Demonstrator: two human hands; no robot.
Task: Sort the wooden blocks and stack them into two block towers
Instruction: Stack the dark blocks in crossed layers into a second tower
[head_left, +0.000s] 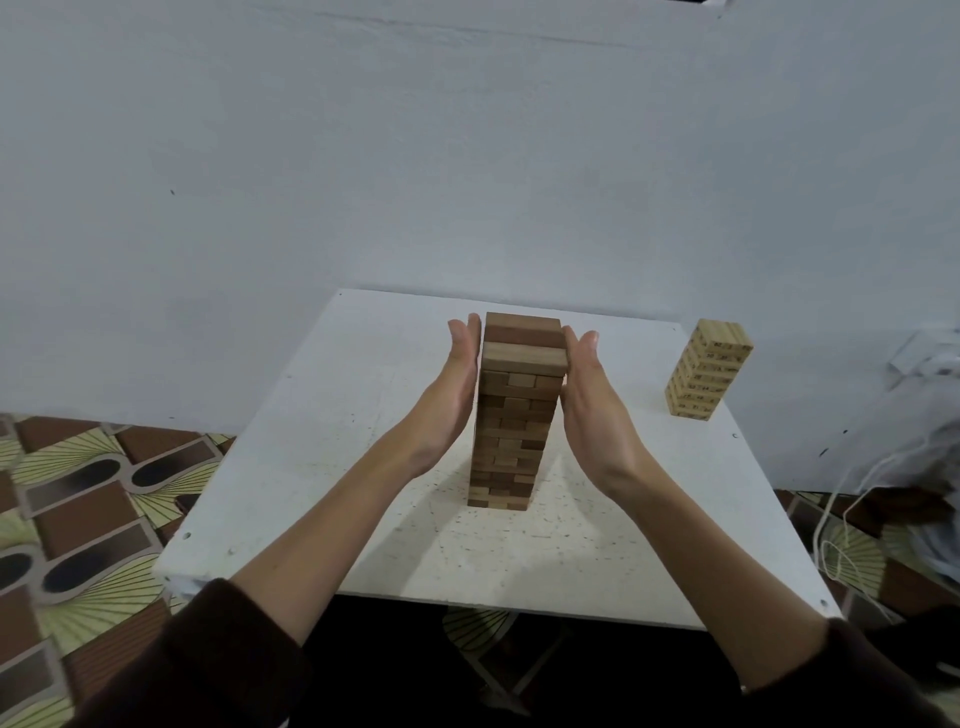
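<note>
A tall tower of brown wooden blocks (511, 415) stands in the middle of the white table (363, 519). My left hand (452, 395) lies flat against the tower's left side, fingers straight and together. My right hand (592, 405) presses flat against its right side in the same way. Both palms reach up to the top layers; neither hand grips a block. A shorter tower of pale, number-printed blocks (707, 368) stands upright at the table's far right corner, apart from both hands.
A pale wall rises right behind the table. Patterned floor tiles (78, 509) show on the left. White cords (852, 519) and a pale bundle hang off the table's right side.
</note>
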